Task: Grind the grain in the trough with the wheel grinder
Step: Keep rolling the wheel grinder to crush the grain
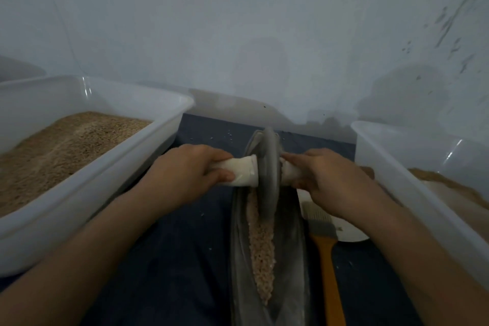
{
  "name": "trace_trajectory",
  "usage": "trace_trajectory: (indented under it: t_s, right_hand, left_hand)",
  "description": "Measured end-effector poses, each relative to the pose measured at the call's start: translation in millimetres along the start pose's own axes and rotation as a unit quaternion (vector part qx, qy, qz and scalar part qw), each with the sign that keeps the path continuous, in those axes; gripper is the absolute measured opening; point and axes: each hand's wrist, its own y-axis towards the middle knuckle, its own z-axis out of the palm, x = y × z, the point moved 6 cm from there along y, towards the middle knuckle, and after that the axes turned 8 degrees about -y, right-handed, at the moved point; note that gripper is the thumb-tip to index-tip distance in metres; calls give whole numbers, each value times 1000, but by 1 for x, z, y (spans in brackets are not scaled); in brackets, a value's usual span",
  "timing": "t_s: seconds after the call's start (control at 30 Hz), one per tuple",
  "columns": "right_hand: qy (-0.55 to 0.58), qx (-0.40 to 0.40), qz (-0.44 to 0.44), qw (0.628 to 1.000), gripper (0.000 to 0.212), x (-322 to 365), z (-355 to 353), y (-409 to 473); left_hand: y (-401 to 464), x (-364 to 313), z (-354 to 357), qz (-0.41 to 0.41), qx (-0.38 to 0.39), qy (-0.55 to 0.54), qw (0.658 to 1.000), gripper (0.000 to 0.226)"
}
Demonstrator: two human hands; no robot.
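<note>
Head view | wheel grinder (267,174) upright in trough (267,254), at its far half | left hand (190,169) grip curled round left handle (242,171) | right hand (325,180) grip curled round right handle | grain (262,251) in trough, nearer than both hands | brush (324,249) beside trough.

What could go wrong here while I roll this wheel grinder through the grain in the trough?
The grain lies heaped along the narrow trough, so the wheel may push some over the rim onto the dark cloth. The brush lies right beside the trough under your right hand; your wrist could knock it.
</note>
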Motion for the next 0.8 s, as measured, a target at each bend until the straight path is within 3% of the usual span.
trace_trajectory:
  t_s: [0.07, 0.13, 0.23, 0.37, 0.43, 0.53, 0.63, 0.8]
  right_hand:
    - [-18, -21, 6, 1000, 60, -1, 3, 2]
    - [-24, -8, -7, 1000, 58, 1, 2, 1]
    - [-32, 59, -50, 997, 45, 8, -10, -9]
    - [6, 144, -109, 983, 11, 22, -31, -34]
    - [20, 164, -112, 980, 20, 25, -36, -41]
    - [13, 160, -82, 984, 38, 20, -32, -38]
    - [5, 150, -45, 988, 40, 10, -17, -22]
    - [-14, 26, 2, 1000, 56, 0, 0, 1]
  left_hand:
    - [0, -3, 1, 22, -46, 30, 998, 38]
    - [-2, -5, 0, 44, -43, 33, 998, 39]
    - [-6, -5, -5, 60, 58, -42, 996, 34]
    - [-23, -13, -13, 89, 235, -149, 957, 36]
    - [-28, -17, -16, 94, 264, -165, 946, 34]
    - [-26, -19, -15, 85, 216, -140, 963, 32]
    - [-14, -15, -10, 59, 121, -74, 988, 27]
    - [-3, -11, -2, 63, -59, 38, 996, 38]
